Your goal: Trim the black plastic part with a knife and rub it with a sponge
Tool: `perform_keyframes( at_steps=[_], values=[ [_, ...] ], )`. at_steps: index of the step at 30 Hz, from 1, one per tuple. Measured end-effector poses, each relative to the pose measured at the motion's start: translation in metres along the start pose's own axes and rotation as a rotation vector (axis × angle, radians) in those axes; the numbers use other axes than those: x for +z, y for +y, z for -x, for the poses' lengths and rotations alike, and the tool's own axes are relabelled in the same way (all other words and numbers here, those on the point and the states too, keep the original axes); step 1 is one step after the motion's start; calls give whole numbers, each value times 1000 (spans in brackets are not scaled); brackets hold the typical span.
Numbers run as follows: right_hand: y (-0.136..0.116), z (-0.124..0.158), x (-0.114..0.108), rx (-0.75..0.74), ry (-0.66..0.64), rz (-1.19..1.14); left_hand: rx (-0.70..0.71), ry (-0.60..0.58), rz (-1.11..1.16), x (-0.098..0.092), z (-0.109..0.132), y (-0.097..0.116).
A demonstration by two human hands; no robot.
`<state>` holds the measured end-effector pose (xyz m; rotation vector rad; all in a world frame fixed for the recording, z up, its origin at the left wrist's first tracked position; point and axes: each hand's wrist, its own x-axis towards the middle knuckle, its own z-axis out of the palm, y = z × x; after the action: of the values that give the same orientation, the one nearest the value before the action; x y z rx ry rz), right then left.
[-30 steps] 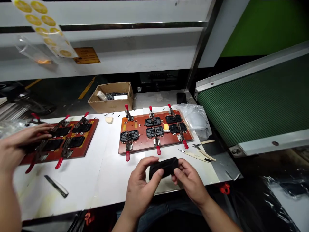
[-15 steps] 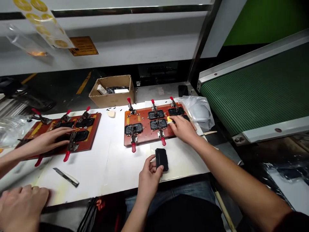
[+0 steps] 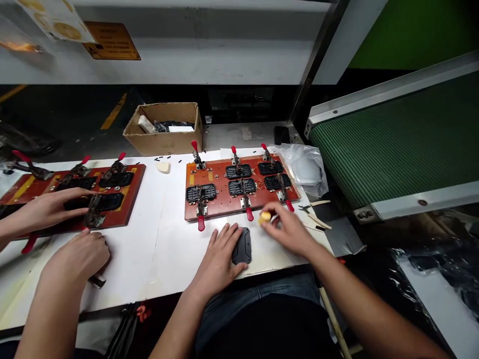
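My left hand (image 3: 220, 257) lies over the left side of a flat black plastic cover (image 3: 243, 247) on the white tabletop, its fingers along the top end and its thumb at the lower end. Just right of the cover, my right hand (image 3: 286, 230) pinches a small yellow piece (image 3: 265, 216), whose exact kind I cannot make out. Behind both hands sits a reddish-brown fixture board (image 3: 220, 209) with red-handled toggle clamps (image 3: 249, 214) and several black ribbed plastic parts (image 3: 239, 171) set in it.
At left, a co-worker's hands (image 3: 77, 254) are by a second fixture board (image 3: 130, 204), one near a knife (image 3: 97, 280). A cardboard box (image 3: 164, 144), pale block (image 3: 163, 167), plastic bag (image 3: 307, 169), pliers (image 3: 314, 217) and green conveyor (image 3: 396, 144) surround the workspace.
My right hand has drawn back from the fixture board toward me with the yellow piece. The black cover now lies flat under my left hand. A co-worker's hand has reached over the knife.
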<state>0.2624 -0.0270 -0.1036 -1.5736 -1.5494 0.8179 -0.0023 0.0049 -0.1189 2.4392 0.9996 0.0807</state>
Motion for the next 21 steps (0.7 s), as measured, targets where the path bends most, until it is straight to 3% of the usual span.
perform_keyframes(
  at_steps=[3, 7, 11, 15, 21],
  values=[
    [9, 45, 40, -54, -30, -64, 0, 66, -37, 15, -7, 6],
    [20, 67, 72, -238, 61, 52, -38, 137, -39, 26, -1, 16],
    [29, 53, 74, -270, 92, 70, -62, 145, -14, 28, 1, 19],
    [35, 35, 70, -211, 124, 77, -75, 162, -4, 28, 1, 21],
    [30, 46, 62, -205, 30, 74, -56, 155, 0, 33, 10, 27]
  ],
)
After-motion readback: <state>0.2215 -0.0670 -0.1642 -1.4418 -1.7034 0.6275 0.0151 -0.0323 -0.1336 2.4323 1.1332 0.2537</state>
